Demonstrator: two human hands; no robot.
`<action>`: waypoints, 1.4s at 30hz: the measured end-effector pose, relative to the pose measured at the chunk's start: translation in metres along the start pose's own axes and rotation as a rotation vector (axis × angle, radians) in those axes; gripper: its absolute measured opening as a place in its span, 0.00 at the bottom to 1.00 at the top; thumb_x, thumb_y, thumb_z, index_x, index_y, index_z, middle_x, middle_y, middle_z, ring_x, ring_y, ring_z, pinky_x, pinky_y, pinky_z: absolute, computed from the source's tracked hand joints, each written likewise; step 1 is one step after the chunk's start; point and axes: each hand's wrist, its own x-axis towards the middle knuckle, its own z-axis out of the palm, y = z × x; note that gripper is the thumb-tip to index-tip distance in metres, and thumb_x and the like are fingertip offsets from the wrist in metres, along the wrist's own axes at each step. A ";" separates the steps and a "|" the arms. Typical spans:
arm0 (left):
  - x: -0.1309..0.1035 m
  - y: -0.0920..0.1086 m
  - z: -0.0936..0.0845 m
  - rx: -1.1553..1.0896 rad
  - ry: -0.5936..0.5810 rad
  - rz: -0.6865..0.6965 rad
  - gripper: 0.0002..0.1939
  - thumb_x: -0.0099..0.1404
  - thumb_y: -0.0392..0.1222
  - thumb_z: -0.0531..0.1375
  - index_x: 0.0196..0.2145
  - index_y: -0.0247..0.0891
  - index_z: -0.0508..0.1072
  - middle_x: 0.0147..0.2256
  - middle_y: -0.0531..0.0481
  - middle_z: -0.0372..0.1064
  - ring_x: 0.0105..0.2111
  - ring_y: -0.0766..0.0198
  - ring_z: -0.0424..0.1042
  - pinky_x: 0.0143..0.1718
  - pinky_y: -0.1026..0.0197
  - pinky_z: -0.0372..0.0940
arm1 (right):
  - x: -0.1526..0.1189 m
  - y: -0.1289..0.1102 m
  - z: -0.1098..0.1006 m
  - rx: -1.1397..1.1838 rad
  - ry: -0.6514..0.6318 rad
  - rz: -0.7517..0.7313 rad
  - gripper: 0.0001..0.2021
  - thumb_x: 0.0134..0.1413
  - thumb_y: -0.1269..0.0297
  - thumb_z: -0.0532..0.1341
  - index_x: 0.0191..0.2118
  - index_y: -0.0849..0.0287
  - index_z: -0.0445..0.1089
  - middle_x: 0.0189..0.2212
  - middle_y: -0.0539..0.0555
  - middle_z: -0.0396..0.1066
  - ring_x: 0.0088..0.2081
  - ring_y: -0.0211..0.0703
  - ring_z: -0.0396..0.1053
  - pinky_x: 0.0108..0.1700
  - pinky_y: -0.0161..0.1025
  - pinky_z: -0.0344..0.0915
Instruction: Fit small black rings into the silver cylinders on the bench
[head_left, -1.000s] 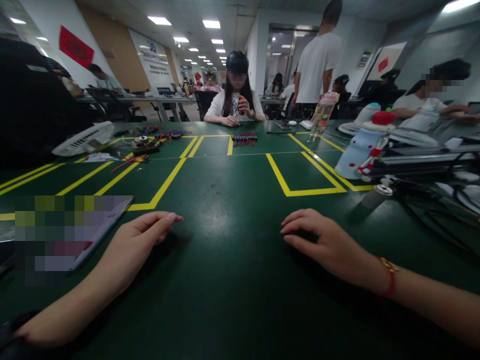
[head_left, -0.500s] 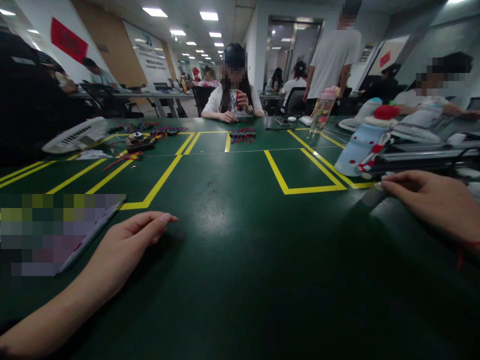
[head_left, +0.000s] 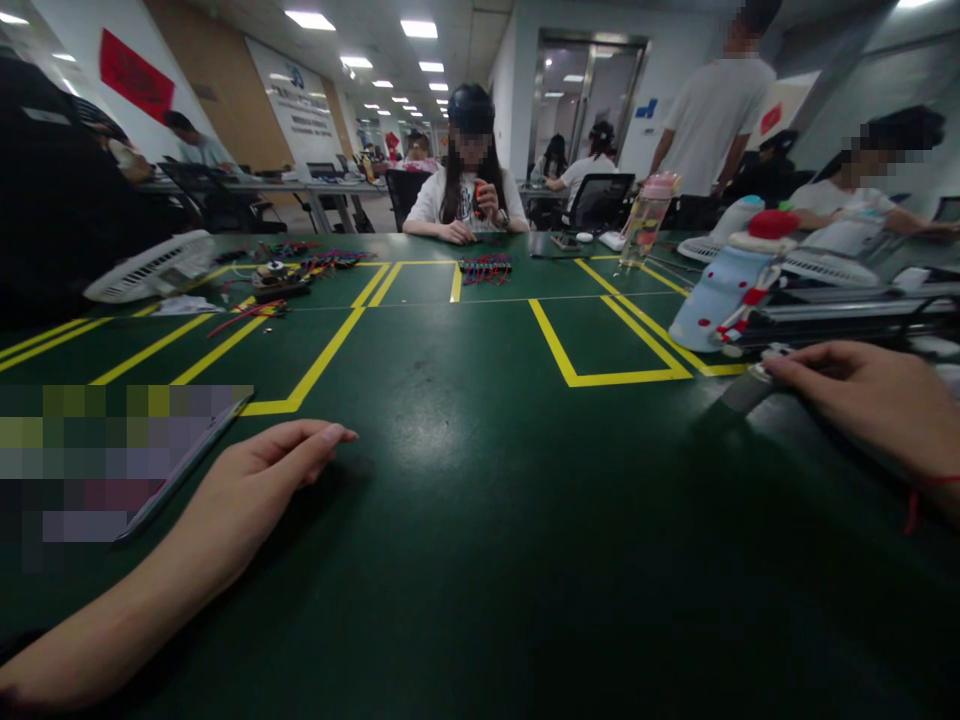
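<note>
My left hand [head_left: 281, 455] hovers over or rests on the green table, palm turned inward. Its fingers are curled together with the thumb along them, and nothing shows in the grip. Just left of it lies a flat, thin-edged tablet-like device [head_left: 187, 465], its face blurred out. At the right, my right hand [head_left: 862, 390] pinches a small grey cylinder with a silvery top [head_left: 750, 388] between thumb and fingertips. The cylinder tilts down to the left, close to the tabletop; whether it touches cannot be made out. Behind it stands a light-blue bottle [head_left: 709, 300] with a red-and-white top.
Yellow tape [head_left: 630, 380] marks the green table [head_left: 465, 500]. Wired parts [head_left: 486, 268] and red wires [head_left: 244, 318] lie farther back. A white fan [head_left: 154, 268] is at left, a pink-lidded bottle [head_left: 646, 220] at right. A person [head_left: 465, 200] sits opposite.
My right hand has shifted slightly, and the grey cylinder shows more clearly. The left hand has barely moved. In the background, a standing person has moved right.
</note>
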 end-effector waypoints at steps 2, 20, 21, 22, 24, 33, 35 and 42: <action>0.001 -0.001 0.000 0.003 -0.004 0.003 0.19 0.62 0.57 0.58 0.42 0.41 0.74 0.25 0.58 0.58 0.29 0.64 0.58 0.32 0.65 0.52 | 0.001 0.001 0.000 0.004 -0.026 0.019 0.21 0.51 0.45 0.57 0.40 0.57 0.74 0.35 0.59 0.73 0.36 0.43 0.68 0.37 0.40 0.59; 0.008 -0.011 -0.002 0.042 0.019 0.003 0.22 0.60 0.61 0.58 0.43 0.43 0.75 0.25 0.58 0.60 0.29 0.63 0.60 0.31 0.63 0.53 | 0.006 0.010 0.019 0.163 0.030 -0.046 0.24 0.35 0.49 0.68 0.39 0.59 0.72 0.35 0.56 0.75 0.35 0.48 0.72 0.37 0.44 0.67; 0.008 -0.010 -0.001 0.059 0.025 0.012 0.22 0.60 0.61 0.58 0.43 0.42 0.75 0.25 0.57 0.60 0.29 0.63 0.61 0.31 0.63 0.53 | 0.000 0.003 0.019 0.218 0.070 -0.070 0.24 0.36 0.50 0.68 0.40 0.60 0.72 0.35 0.56 0.75 0.35 0.47 0.72 0.37 0.44 0.68; 0.007 -0.008 0.000 0.075 0.035 0.019 0.23 0.59 0.61 0.58 0.42 0.42 0.75 0.25 0.57 0.60 0.28 0.63 0.61 0.31 0.63 0.53 | -0.009 -0.007 0.020 0.290 0.108 -0.111 0.23 0.37 0.51 0.68 0.41 0.60 0.72 0.35 0.56 0.75 0.35 0.46 0.72 0.37 0.43 0.68; 0.004 -0.002 0.002 0.103 0.034 0.041 0.23 0.60 0.61 0.57 0.42 0.41 0.75 0.26 0.57 0.61 0.29 0.63 0.61 0.31 0.63 0.53 | -0.035 -0.034 0.019 0.467 0.129 -0.229 0.23 0.40 0.53 0.68 0.43 0.60 0.71 0.37 0.56 0.74 0.35 0.44 0.73 0.37 0.42 0.70; -0.005 0.010 0.000 0.147 0.016 0.058 0.22 0.62 0.59 0.56 0.43 0.40 0.74 0.27 0.56 0.62 0.29 0.63 0.61 0.30 0.64 0.55 | -0.153 -0.132 0.026 0.873 -0.379 -0.879 0.13 0.51 0.66 0.62 0.45 0.55 0.68 0.46 0.54 0.70 0.47 0.39 0.70 0.49 0.39 0.70; -0.002 0.009 -0.001 0.157 0.026 0.069 0.22 0.62 0.59 0.56 0.43 0.40 0.74 0.27 0.56 0.63 0.29 0.62 0.62 0.30 0.64 0.56 | -0.157 -0.133 0.032 0.887 -0.394 -0.912 0.14 0.52 0.67 0.62 0.45 0.55 0.67 0.47 0.54 0.69 0.48 0.39 0.69 0.50 0.39 0.69; -0.019 0.036 0.030 0.284 -0.156 0.320 0.17 0.64 0.54 0.56 0.47 0.46 0.72 0.36 0.52 0.71 0.33 0.61 0.69 0.33 0.61 0.61 | -0.157 -0.129 0.043 0.949 -0.614 -0.761 0.26 0.50 0.63 0.64 0.55 0.54 0.58 0.49 0.55 0.68 0.48 0.39 0.70 0.52 0.41 0.69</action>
